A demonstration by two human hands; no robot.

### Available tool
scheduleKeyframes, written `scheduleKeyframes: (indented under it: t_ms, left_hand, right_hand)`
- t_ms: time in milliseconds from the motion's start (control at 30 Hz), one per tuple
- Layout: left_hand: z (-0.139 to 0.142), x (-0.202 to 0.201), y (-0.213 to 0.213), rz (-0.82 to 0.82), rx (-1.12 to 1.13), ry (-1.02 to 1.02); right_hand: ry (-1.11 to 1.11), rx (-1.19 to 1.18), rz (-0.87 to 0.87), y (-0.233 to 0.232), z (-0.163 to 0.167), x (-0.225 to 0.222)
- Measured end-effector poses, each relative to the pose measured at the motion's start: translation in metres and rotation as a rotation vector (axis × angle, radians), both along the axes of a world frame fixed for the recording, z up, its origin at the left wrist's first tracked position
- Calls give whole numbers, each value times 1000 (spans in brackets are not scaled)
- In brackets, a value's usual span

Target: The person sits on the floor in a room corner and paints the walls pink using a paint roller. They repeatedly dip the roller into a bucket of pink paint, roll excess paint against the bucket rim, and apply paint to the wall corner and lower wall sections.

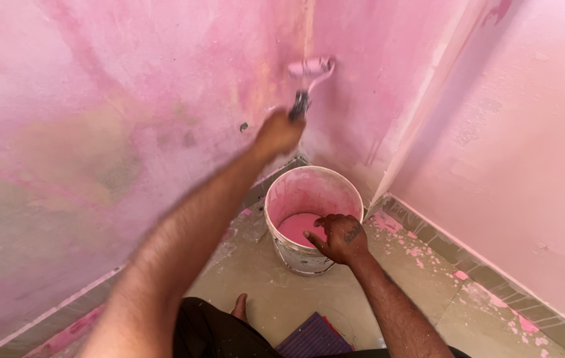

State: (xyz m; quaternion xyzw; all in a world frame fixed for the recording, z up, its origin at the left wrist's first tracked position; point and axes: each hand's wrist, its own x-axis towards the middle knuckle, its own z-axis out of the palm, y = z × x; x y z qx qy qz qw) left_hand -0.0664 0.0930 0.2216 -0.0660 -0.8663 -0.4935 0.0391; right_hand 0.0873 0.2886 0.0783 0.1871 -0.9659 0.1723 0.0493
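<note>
My left hand (278,134) is raised toward the wall corner, gripping the dark handle of a small paint roller (310,69) whose pink-coated sleeve presses against the pink wall (163,79) near the corner. My right hand (339,237) rests on the near rim of a white bucket (289,255) that stands on the floor in the corner. The bucket holds pink paint (295,227) at its bottom and its inner wall is smeared pink.
Patchy pink walls meet in a corner, with a second wall face (528,166) at the right. The tiled floor (422,285) carries pink paint drips along the skirting. My bare foot (239,307) and dark trousers show at the bottom, beside a striped purple cloth (314,338).
</note>
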Motion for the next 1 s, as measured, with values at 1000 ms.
scheduleKeyframes:
  t_ms: [1000]
  left_hand:
    - [-155,139,-58,-206,288,131]
  right_hand:
    - [115,-26,-8,-33,-5,-2]
